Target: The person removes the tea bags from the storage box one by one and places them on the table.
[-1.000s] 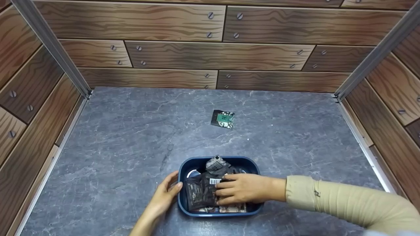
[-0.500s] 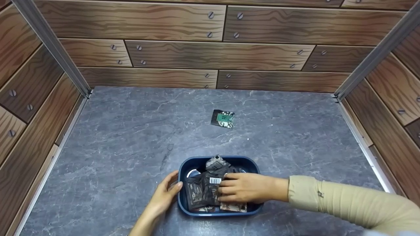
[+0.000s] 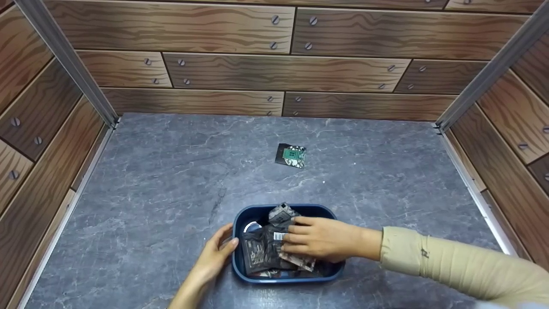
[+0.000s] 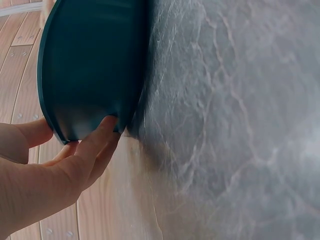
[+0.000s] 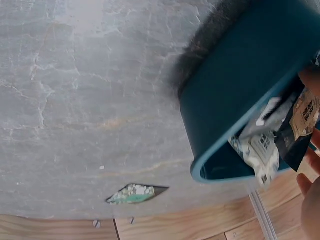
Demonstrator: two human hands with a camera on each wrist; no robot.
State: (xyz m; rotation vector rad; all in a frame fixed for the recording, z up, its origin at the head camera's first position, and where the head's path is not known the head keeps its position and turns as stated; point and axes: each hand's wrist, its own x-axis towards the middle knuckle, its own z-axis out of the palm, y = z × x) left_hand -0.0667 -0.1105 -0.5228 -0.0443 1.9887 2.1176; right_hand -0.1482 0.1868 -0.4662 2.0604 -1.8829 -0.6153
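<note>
A dark blue plastic bin [image 3: 288,281] stands near the front of the surface, filled with several small packets. My left hand [image 3: 212,257] touches its left end from outside; in the left wrist view the fingers lie along the outer wall, the thumb at the rim. Inside the bin, my right hand [image 3: 319,238] pinches a black packet with a tan printed label [image 5: 304,115], now tilted. Black packets [image 3: 256,253], one with a white barcode, lie beside it under the fingertips. A grey-white patterned packet [image 3: 281,214] leans at the bin's back wall.
A small black and green packet [image 3: 291,155] lies alone on the grey marbled surface [image 3: 171,180], beyond the bin. Wood-patterned panels [image 3: 240,71] wall the area at the back and both sides, with metal posts at the corners.
The right hand has shifted slightly away from me and lifted the tan-labelled packet, which has turned to a slant. The left hand and bin have stayed put.
</note>
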